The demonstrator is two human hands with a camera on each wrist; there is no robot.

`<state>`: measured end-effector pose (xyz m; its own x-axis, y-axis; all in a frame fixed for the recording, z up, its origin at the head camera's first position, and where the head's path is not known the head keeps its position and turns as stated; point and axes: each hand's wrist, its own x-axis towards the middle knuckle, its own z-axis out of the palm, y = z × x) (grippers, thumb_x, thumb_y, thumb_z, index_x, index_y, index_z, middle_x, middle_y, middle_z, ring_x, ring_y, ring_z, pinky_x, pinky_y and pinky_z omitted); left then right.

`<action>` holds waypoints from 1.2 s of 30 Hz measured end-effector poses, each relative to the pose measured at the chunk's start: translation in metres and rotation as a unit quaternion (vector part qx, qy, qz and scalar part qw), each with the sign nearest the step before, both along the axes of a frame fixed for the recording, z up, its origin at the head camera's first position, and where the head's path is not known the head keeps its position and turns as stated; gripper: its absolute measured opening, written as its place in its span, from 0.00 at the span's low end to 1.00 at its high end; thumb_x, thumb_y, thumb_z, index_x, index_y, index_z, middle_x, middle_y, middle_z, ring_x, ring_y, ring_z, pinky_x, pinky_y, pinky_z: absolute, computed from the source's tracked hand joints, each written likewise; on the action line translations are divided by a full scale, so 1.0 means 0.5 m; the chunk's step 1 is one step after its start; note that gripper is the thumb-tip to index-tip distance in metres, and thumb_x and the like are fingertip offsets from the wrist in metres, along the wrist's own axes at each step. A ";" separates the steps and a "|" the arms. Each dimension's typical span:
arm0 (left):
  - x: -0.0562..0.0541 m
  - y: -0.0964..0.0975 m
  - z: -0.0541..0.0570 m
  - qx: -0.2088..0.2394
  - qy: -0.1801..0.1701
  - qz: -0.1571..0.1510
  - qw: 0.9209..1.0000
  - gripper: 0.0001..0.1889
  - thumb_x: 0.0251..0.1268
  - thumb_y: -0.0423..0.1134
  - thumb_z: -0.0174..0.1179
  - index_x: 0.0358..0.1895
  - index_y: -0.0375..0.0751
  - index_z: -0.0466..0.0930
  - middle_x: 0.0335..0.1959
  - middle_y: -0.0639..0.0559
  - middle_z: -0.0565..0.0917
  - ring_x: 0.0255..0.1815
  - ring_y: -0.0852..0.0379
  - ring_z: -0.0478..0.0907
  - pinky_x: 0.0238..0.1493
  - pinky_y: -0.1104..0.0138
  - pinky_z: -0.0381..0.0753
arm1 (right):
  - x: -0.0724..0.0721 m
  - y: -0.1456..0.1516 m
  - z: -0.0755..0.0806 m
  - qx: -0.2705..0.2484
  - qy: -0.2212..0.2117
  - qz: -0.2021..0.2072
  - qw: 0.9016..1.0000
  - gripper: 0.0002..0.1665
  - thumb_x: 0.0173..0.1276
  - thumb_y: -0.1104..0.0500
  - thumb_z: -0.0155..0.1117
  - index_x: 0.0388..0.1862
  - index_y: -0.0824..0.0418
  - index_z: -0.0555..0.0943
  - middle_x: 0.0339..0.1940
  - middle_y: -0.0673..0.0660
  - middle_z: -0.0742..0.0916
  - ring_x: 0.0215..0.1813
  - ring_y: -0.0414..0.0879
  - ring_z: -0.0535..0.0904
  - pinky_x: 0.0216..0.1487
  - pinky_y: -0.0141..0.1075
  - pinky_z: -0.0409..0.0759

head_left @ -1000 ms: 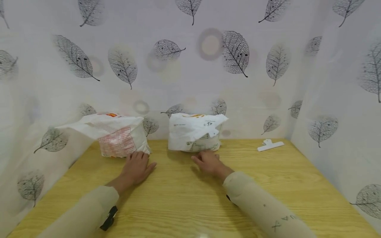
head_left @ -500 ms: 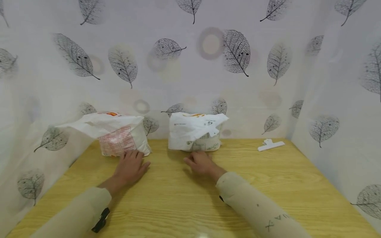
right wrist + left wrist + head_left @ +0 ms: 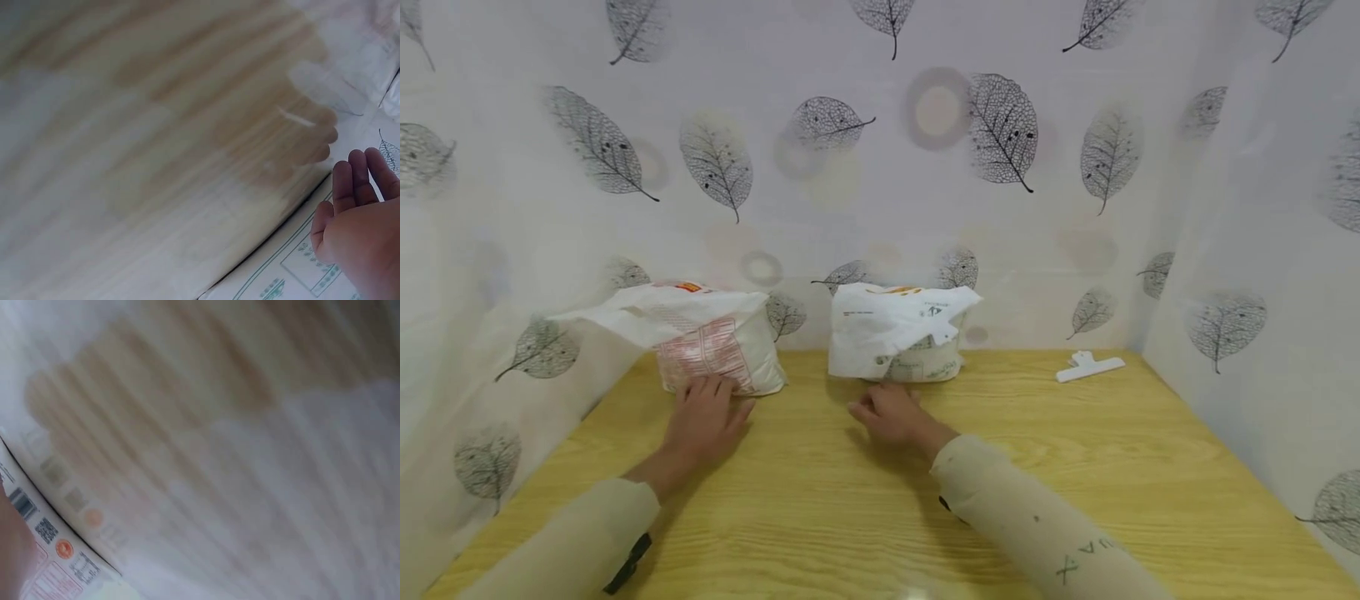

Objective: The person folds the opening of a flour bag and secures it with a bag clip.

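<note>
A plump white bag with red print (image 3: 718,354) stands at the back left, its loose top leaning left. My left hand (image 3: 700,421) lies on the tabletop with its fingertips right at the bag's lower front edge. Part of this hand (image 3: 12,550) shows at the left wrist view's edge, beside the bag's barcode. In the back middle is a second white bag (image 3: 868,342), green printed, its top folded over the front. Just before its base is my right hand (image 3: 891,412), palm down, fingers loosely bent. The right wrist view shows those fingers (image 3: 359,178) slightly spread, with nothing between them.
A white long-bar clip (image 3: 1090,367) lies near the table's back right corner. The wooden table (image 3: 820,500) is bordered at the back and sides by a leaf-patterned curtain (image 3: 895,200).
Both hands have slid left across the table, the left one along the front of the red-printed bag, the right one along the green-printed bag's base. The bags and clip stay put.
</note>
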<state>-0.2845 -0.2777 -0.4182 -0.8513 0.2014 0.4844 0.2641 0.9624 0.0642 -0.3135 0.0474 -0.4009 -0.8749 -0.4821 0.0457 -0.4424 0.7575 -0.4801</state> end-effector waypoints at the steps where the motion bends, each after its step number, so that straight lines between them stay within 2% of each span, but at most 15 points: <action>1: 0.001 -0.003 0.001 0.005 0.008 0.002 1.000 0.20 0.75 0.51 0.52 0.47 0.35 0.75 0.45 0.40 0.79 0.54 0.38 0.72 0.59 0.43 0.61 | 0.000 -0.004 0.000 0.001 0.000 0.002 1.000 0.24 0.78 0.40 0.48 0.49 0.55 0.81 0.45 0.51 0.83 0.51 0.47 0.75 0.55 0.51 0.65; 7: 0.007 -0.034 0.008 0.055 0.044 0.043 0.997 0.17 0.73 0.51 0.54 0.35 0.39 0.74 0.35 0.41 0.79 0.45 0.39 0.75 0.50 0.41 0.62 | -0.001 -0.026 -0.005 0.011 0.003 0.011 1.000 0.23 0.78 0.40 0.47 0.50 0.55 0.81 0.45 0.51 0.82 0.51 0.47 0.75 0.54 0.50 0.63; 10: 0.008 -0.053 0.010 0.066 0.046 0.065 0.995 0.20 0.72 0.53 0.55 0.32 0.39 0.72 0.32 0.41 0.77 0.41 0.38 0.75 0.49 0.41 0.62 | -0.002 -0.034 -0.008 0.017 0.003 0.009 1.000 0.25 0.78 0.39 0.47 0.53 0.56 0.80 0.49 0.53 0.83 0.55 0.48 0.75 0.56 0.51 0.63; 12: 0.007 -0.065 0.011 0.069 0.041 0.077 0.994 0.22 0.72 0.55 0.55 0.32 0.37 0.71 0.32 0.39 0.77 0.42 0.36 0.74 0.50 0.40 0.61 | -0.003 -0.038 -0.009 0.023 0.005 0.009 1.000 0.27 0.78 0.39 0.46 0.56 0.57 0.79 0.53 0.54 0.83 0.59 0.50 0.75 0.58 0.52 0.63; 15: 0.006 -0.078 0.012 0.069 0.026 0.098 0.992 0.26 0.71 0.60 0.53 0.36 0.34 0.72 0.36 0.35 0.79 0.45 0.33 0.74 0.51 0.39 0.60 | -0.003 -0.046 -0.008 0.027 -0.001 0.015 1.000 0.29 0.78 0.39 0.46 0.62 0.58 0.77 0.57 0.54 0.83 0.63 0.51 0.74 0.61 0.53 0.61; 18: 0.003 -0.089 0.011 0.068 0.004 0.124 0.990 0.36 0.70 0.66 0.50 0.45 0.28 0.74 0.42 0.30 0.80 0.48 0.30 0.74 0.52 0.37 0.60 | 0.000 -0.054 -0.004 0.028 -0.017 0.022 0.999 0.31 0.78 0.39 0.46 0.67 0.59 0.73 0.61 0.55 0.81 0.67 0.53 0.72 0.67 0.56 0.58; 22: -0.001 -0.102 0.007 0.067 -0.032 0.158 0.985 0.49 0.64 0.75 0.47 0.54 0.22 0.70 0.47 0.24 0.76 0.49 0.27 0.71 0.46 0.37 0.62 | 0.002 -0.068 -0.004 0.041 -0.022 0.030 0.998 0.32 0.79 0.39 0.45 0.70 0.58 0.70 0.62 0.55 0.80 0.68 0.53 0.72 0.70 0.59 0.56; 24: -0.005 -0.108 0.005 0.064 -0.048 0.171 0.982 0.53 0.61 0.78 0.47 0.55 0.20 0.68 0.48 0.22 0.74 0.48 0.25 0.70 0.43 0.38 0.63 | 0.002 -0.075 -0.006 0.046 -0.017 0.036 0.998 0.33 0.79 0.38 0.45 0.70 0.58 0.70 0.62 0.55 0.81 0.69 0.52 0.71 0.70 0.59 0.57; 29: -0.018 -0.120 0.004 0.075 -0.083 0.166 0.980 0.57 0.58 0.80 0.49 0.62 0.19 0.62 0.54 0.19 0.69 0.52 0.22 0.66 0.44 0.35 0.62 | 0.002 -0.089 -0.008 0.050 -0.010 0.046 0.998 0.34 0.78 0.36 0.44 0.70 0.58 0.70 0.67 0.55 0.78 0.72 0.51 0.68 0.73 0.56 0.59; 34: -0.034 -0.137 0.005 0.091 -0.081 0.148 0.981 0.58 0.54 0.80 0.53 0.62 0.21 0.60 0.55 0.20 0.68 0.54 0.21 0.64 0.47 0.34 0.59 | 0.002 -0.105 0.000 0.056 -0.005 0.055 0.997 0.34 0.78 0.37 0.45 0.70 0.58 0.69 0.67 0.56 0.78 0.71 0.51 0.69 0.74 0.50 0.62; 36: -0.039 -0.145 0.003 0.093 -0.079 0.147 0.982 0.59 0.52 0.80 0.54 0.61 0.21 0.60 0.55 0.20 0.68 0.54 0.21 0.64 0.48 0.34 0.59 | 0.002 -0.116 0.003 0.081 0.012 0.067 0.994 0.34 0.78 0.36 0.45 0.70 0.58 0.70 0.67 0.56 0.78 0.70 0.51 0.70 0.73 0.47 0.64</action>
